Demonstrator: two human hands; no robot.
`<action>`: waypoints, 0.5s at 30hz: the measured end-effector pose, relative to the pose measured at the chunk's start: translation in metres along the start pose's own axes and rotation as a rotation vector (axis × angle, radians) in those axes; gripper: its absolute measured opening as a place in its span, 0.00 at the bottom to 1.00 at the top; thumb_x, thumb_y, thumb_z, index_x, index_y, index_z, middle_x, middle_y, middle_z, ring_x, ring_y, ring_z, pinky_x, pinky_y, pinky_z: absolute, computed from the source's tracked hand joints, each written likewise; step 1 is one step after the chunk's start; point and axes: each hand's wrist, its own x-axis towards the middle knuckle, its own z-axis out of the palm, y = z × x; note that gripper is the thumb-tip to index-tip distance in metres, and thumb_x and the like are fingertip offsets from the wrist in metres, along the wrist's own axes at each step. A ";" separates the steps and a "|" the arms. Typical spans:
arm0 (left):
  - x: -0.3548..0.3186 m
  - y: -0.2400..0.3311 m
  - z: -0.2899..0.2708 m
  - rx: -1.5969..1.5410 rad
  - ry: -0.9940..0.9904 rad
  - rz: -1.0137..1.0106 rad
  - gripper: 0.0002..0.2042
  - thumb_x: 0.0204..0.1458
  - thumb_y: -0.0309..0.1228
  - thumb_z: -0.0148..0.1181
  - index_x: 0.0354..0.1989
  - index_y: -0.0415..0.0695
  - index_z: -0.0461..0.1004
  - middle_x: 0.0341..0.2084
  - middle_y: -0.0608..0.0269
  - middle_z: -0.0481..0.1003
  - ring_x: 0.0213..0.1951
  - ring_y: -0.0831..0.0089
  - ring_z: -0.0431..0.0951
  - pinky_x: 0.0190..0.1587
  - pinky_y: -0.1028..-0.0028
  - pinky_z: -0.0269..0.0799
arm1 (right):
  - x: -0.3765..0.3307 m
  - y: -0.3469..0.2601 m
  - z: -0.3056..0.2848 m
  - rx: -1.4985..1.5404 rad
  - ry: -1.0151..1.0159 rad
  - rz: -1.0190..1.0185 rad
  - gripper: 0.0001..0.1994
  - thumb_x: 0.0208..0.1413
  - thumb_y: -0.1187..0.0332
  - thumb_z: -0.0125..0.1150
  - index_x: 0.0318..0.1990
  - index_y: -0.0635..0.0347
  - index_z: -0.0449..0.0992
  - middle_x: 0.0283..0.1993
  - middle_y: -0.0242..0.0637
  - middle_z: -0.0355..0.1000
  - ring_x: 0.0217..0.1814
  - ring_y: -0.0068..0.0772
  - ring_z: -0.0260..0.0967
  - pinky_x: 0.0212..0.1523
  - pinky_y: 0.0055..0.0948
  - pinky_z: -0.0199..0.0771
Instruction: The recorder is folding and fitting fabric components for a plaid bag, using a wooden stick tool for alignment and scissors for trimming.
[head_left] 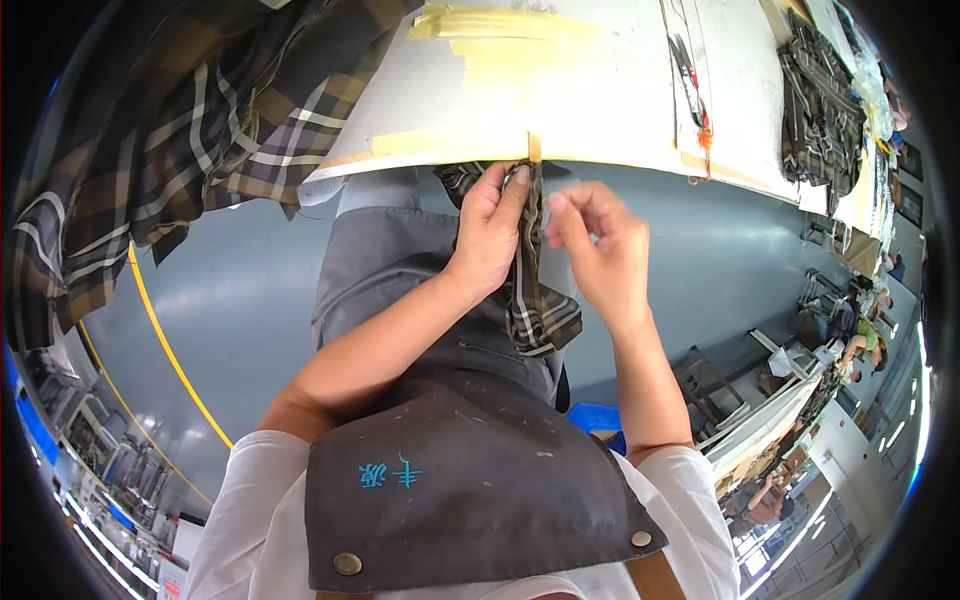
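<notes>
My left hand [488, 232] pinches a narrow strip of dark plaid fabric [540, 322] between thumb and fingers at the table's near edge. The strip hangs down over my apron, its lower end folded out to the side. Just right of it is my right hand [608, 248], raised, with thumb and forefinger drawn together and the other fingers curled. Whether a thread or anything else lies in that pinch is too small to make out. A tan strip [534, 148] on the table's edge meets the top of the fabric.
The white table [610, 100] carries yellow tape [490, 22]. Red-and-black scissors [688, 68] lie right of centre, by orange threads [705, 140]. Large plaid cloth [250, 130] drapes off the left side; a plaid stack [822, 105] sits far right. A blue bin [597, 418] stands by my right arm.
</notes>
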 end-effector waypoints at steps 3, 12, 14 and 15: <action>0.001 0.002 0.008 0.071 0.049 0.112 0.12 0.59 0.31 0.45 0.46 0.37 0.66 0.33 0.69 0.70 0.35 0.86 0.65 0.40 0.83 0.62 | 0.015 0.003 0.009 0.008 0.145 -0.044 0.04 0.49 0.74 0.60 0.28 0.66 0.72 0.20 0.31 0.70 0.21 0.13 0.64 0.23 0.15 0.65; 0.000 0.003 -0.003 -0.011 -0.077 0.019 0.13 0.59 0.31 0.44 0.49 0.39 0.65 0.36 0.68 0.71 0.37 0.83 0.69 0.41 0.82 0.66 | 0.016 0.011 0.005 0.396 0.024 0.136 0.06 0.50 0.75 0.59 0.34 0.67 0.71 0.26 0.29 0.71 0.26 0.13 0.66 0.27 0.13 0.66; 0.001 0.002 0.002 0.030 -0.039 0.063 0.12 0.59 0.31 0.44 0.48 0.39 0.65 0.36 0.68 0.71 0.37 0.83 0.69 0.41 0.82 0.66 | 0.015 0.014 0.008 0.310 0.032 0.096 0.05 0.50 0.76 0.58 0.35 0.67 0.71 0.26 0.30 0.71 0.26 0.14 0.66 0.28 0.14 0.67; 0.001 0.003 0.004 0.072 -0.001 0.109 0.12 0.59 0.31 0.45 0.47 0.39 0.66 0.35 0.68 0.71 0.36 0.83 0.69 0.41 0.82 0.66 | 0.015 0.015 0.009 0.225 0.039 0.056 0.05 0.50 0.76 0.57 0.35 0.67 0.71 0.26 0.30 0.71 0.27 0.14 0.67 0.28 0.15 0.68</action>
